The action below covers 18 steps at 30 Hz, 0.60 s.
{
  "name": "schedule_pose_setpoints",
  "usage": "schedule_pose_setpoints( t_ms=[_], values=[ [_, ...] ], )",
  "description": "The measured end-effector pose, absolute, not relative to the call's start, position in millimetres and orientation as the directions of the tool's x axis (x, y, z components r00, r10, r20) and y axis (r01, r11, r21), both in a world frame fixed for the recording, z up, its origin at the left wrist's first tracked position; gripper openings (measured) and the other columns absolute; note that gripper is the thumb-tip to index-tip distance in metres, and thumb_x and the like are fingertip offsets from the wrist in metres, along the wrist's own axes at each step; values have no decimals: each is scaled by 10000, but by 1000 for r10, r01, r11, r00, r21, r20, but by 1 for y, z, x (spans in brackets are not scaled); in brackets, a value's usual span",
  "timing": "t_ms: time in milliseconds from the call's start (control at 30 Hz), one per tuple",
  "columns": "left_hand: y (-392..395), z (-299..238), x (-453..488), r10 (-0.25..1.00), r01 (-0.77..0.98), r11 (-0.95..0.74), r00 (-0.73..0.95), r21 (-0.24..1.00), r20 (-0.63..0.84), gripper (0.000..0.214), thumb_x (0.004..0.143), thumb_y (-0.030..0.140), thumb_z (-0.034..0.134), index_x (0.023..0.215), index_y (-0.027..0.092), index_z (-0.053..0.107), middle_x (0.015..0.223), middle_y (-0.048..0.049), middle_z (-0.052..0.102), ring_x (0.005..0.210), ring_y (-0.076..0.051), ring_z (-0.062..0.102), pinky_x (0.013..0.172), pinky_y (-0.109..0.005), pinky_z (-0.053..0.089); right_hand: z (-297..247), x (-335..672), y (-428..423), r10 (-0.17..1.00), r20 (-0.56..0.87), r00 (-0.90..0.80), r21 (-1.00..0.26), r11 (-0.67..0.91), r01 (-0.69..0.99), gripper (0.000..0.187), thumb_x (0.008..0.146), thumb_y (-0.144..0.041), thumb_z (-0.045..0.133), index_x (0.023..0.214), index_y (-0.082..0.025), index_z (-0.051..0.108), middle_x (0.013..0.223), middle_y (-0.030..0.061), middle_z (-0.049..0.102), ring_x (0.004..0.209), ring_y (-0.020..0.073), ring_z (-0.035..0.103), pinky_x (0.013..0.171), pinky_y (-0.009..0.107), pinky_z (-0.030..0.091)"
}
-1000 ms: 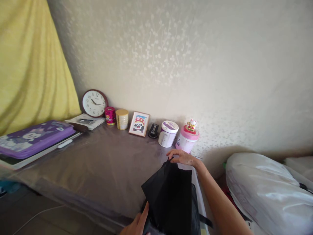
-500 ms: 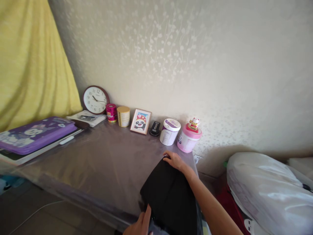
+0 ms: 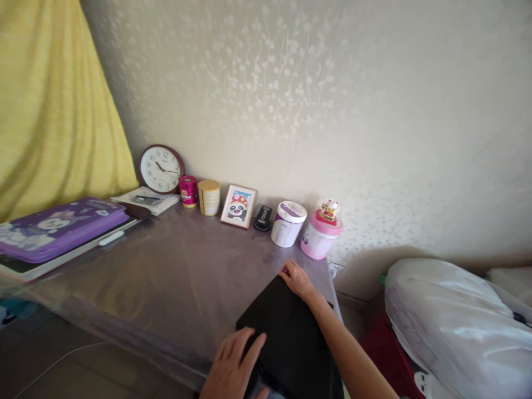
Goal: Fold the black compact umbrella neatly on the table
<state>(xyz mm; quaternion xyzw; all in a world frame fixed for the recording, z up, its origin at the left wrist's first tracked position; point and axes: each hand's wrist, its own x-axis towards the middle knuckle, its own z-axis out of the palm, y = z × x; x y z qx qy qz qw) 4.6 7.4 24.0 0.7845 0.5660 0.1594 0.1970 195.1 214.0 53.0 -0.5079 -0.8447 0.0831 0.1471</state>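
Note:
A flat black bag or folded cloth (image 3: 286, 332) lies on the near right corner of a table (image 3: 174, 277) covered with clear plastic. My right hand (image 3: 297, 279) rests on its far corner, fingers curled onto the edge. My left hand (image 3: 233, 367) lies flat on the near left part of the black item, fingers stretched out.
Along the wall stand a round clock (image 3: 161, 168), a red tin (image 3: 188, 191), a gold tin (image 3: 208, 197), a panda picture frame (image 3: 238, 206), a small black device (image 3: 262, 218), a white tub (image 3: 288, 224) and a pink tub (image 3: 320, 236). A purple case (image 3: 58, 227) lies left. A white plastic-wrapped bundle (image 3: 453, 321) sits right.
The black item, held up by its top a second ago, now lies flat on the table. My left hand moved from its lower edge onto its top surface.

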Motion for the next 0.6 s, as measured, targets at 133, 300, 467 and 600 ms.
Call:
schedule_pose_setpoints(
  t_ms=[133, 300, 467, 600],
  values=[
    [19, 26, 10, 870, 760, -491, 453, 425, 194, 790, 687, 243, 645, 1386, 355, 295, 1516, -23, 146, 1330, -363, 251, 1051, -536, 260, 55, 194, 212, 876, 163, -454, -244, 481, 842, 59, 854, -184, 522, 814, -201, 562, 904, 36, 587, 802, 151, 586, 733, 249, 448],
    [14, 34, 8, 859, 806, -473, 331, 357, 390, 541, 773, 196, 549, 1294, 310, 461, 1526, -40, 67, 1351, -340, 213, 1060, -519, 250, 55, 192, 209, 867, 177, -466, -194, 495, 847, 97, 881, -199, 489, 833, -209, 573, 916, 35, 588, 851, 158, 582, 767, 250, 442],
    [20, 32, 9, 741, 676, -670, 585, 308, 329, 531, 810, 235, 520, 1329, 281, 415, 1483, -35, 261, 1331, -288, 288, 1078, -477, 262, 52, 189, 210, 858, 194, -475, -151, 505, 850, 121, 893, -203, 480, 828, -202, 582, 899, 37, 588, 862, 162, 579, 777, 250, 441],
    [25, 13, 17, 788, 694, -610, 581, 383, 203, 742, 759, 224, 577, 1413, 303, 235, 1492, -34, 211, 1336, -307, 269, 1061, -486, 289, 59, 187, 210, 844, 221, -488, -124, 521, 845, 168, 909, -208, 457, 822, -196, 600, 904, 53, 598, 874, 176, 576, 794, 276, 438]
  ],
)
